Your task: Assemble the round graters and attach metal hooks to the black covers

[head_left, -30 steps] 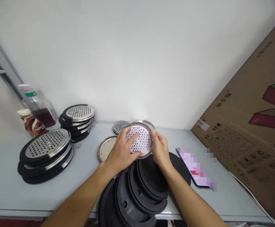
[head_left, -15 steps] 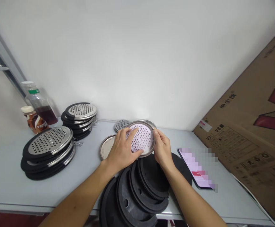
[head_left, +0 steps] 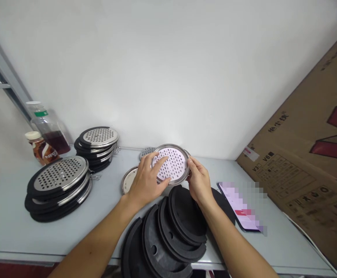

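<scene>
A round metal grater plate [head_left: 172,164] with a perforated middle and a smooth rim is held up between my two hands. At its left side my left hand [head_left: 147,179] grips the edge, thumb low and fingers across the top. My right hand [head_left: 199,179] pinches the rim on the right. Behind my left hand a shallow round metal lid [head_left: 128,179] lies on the table, partly hidden. Below my hands, black round plastic pieces [head_left: 186,216] with cut-out rims overlap in a fanned row.
Two stacks of black-edged grater discs stand left, a nearer stack [head_left: 60,187] and a farther stack [head_left: 97,144]. Behind them are a clear bottle [head_left: 55,135] and a brown bottle [head_left: 42,148]. A small perforated disc [head_left: 147,152] lies by the wall. To the right are a phone [head_left: 239,208] and a large carton [head_left: 302,166].
The grater plate has tilted and risen slightly, so its face shows rounder. My left hand has shifted a little left; both hands keep hold.
</scene>
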A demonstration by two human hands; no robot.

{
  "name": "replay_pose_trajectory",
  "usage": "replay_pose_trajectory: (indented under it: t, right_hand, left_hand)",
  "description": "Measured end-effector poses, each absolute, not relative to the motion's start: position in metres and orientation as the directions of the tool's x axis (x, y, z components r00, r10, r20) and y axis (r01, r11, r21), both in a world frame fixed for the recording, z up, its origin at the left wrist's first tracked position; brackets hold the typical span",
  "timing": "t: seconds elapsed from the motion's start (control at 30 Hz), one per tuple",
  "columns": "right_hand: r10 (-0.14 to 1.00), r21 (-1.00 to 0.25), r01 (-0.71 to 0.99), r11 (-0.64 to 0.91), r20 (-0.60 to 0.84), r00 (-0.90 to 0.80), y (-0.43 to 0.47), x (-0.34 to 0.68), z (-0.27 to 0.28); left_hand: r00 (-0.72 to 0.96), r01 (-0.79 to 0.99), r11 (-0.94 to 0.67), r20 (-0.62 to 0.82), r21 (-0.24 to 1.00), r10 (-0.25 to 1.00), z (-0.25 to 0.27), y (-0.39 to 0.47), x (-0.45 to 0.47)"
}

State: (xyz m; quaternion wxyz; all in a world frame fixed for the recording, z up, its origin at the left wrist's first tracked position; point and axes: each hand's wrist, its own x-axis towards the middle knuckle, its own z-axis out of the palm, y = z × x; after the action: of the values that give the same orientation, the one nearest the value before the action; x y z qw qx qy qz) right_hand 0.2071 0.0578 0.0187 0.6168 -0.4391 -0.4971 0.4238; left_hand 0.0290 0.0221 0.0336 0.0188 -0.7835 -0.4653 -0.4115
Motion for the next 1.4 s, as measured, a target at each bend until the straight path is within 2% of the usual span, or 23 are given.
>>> replay_pose_trajectory:
  t: [0.1, 0.2, 0.27, 0.3, 0.4, 0.47, 0.57, 0.63, 0.8, 1.0, 1.1, 1.3, 1.4]
  right_hand:
    - [0.980, -0.956, -0.234, 0.176, 0.149, 0.130, 0.058, 0.207, 0.022]
    - [0.977, -0.949, -0.238, 0.207, 0.191, 0.090, 0.058, 0.209, 0.028]
    - [0.987, -0.964, -0.210, 0.163, 0.159, 0.036, 0.057, 0.210, 0.031]
    - [0.992, -0.974, -0.190, 0.124, 0.126, 0.003, 0.056, 0.211, 0.033]
    - [0.995, -0.991, -0.131, 0.019, 0.032, -0.096, 0.053, 0.210, 0.036]
    - [0.991, -0.990, -0.136, -0.033, -0.015, -0.135, 0.051, 0.210, 0.038]
    - [0.989, -0.975, -0.202, -0.090, -0.063, -0.137, 0.052, 0.210, 0.039]
    - [0.990, -0.962, -0.257, -0.091, -0.060, -0.128, 0.052, 0.210, 0.041]
    - [0.998, -0.944, -0.330, 0.018, 0.039, -0.055, 0.049, 0.207, 0.042]
    - [0.988, -0.961, -0.265, 0.080, 0.112, -0.106, 0.040, 0.201, 0.038]
    - [0.974, -0.955, -0.276, 0.109, 0.158, -0.162, 0.039, 0.200, 0.039]
    - [0.973, -0.980, -0.193, 0.040, 0.082, -0.218, 0.039, 0.195, 0.035]
    - [0.957, -0.987, -0.144, 0.072, 0.109, -0.267, 0.038, 0.194, 0.032]
  left_hand:
    - [0.199, 0.687, -0.583, 0.659, 0.434, 0.725, 0.037, 0.020, 0.030]
    - [0.000, 0.605, -0.512, 0.643, 0.610, 0.766, 0.039, 0.025, 0.025]
    - [-0.105, 0.442, -0.425, 0.516, 0.790, 0.850, 0.041, 0.031, 0.020]
    - [-0.096, 0.330, -0.365, 0.416, 0.870, 0.904, 0.042, 0.034, 0.017]
    - [0.089, 0.094, -0.179, 0.171, 0.979, 0.981, 0.042, 0.040, 0.011]
    - [0.154, 0.058, -0.137, 0.127, 0.989, 0.980, 0.040, 0.041, 0.010]
    - [0.118, 0.056, -0.138, 0.130, 0.989, 0.984, 0.035, 0.041, 0.012]
    - [0.034, 0.048, -0.153, 0.152, 0.987, 0.988, 0.031, 0.042, 0.014]
    - [-0.261, 0.007, -0.281, 0.273, 0.960, 0.926, 0.026, 0.046, 0.017]
    - [-0.451, 0.007, -0.363, 0.327, 0.932, 0.830, 0.027, 0.046, 0.015]
    - [-0.490, 0.024, -0.376, 0.339, 0.926, 0.803, 0.031, 0.044, 0.014]
    - [-0.530, 0.165, -0.434, 0.450, 0.886, 0.718, 0.041, 0.032, 0.021]
    - [-0.529, 0.180, -0.449, 0.471, 0.875, 0.706, 0.043, 0.028, 0.023]
